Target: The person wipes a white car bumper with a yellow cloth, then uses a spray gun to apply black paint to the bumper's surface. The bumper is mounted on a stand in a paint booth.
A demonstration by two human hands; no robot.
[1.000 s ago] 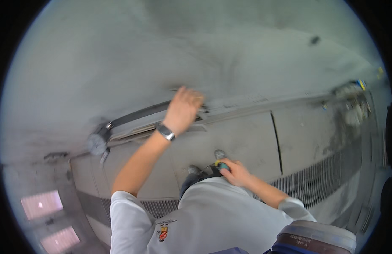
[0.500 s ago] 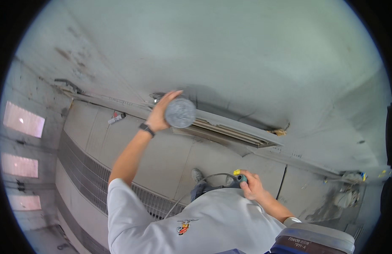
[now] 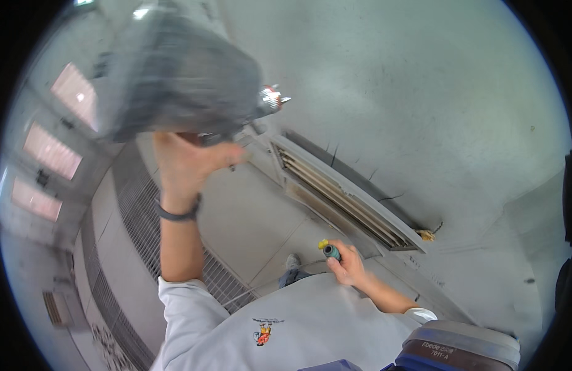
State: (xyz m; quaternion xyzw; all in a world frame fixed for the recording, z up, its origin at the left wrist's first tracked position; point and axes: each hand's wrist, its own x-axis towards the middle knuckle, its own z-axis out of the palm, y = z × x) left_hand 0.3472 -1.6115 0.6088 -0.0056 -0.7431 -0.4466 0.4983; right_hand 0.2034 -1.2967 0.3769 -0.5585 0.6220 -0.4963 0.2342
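My left hand is raised at the upper left, gripping a paint spray gun from below. The gun's large grey paint cup looms close and is smeared by motion. Its shiny metal nozzle points right, and the cup hides part of my fingers. Lower, in front of my body, my right hand is closed around the end of an air hose. The hose coupling shows a dark round opening and a teal body, with a yellow piece beside it. Gun and hose end are apart.
A long slatted vent lies along the base of the grey wall. Metal floor grating runs at the left, beside pinkish lit panels. A respirator filter juts in at the lower right.
My left hand has lifted the spray gun up and left, closer to the camera, turning its nozzle into view. My right hand still holds the hose end, slightly farther left. The whole view has swung.
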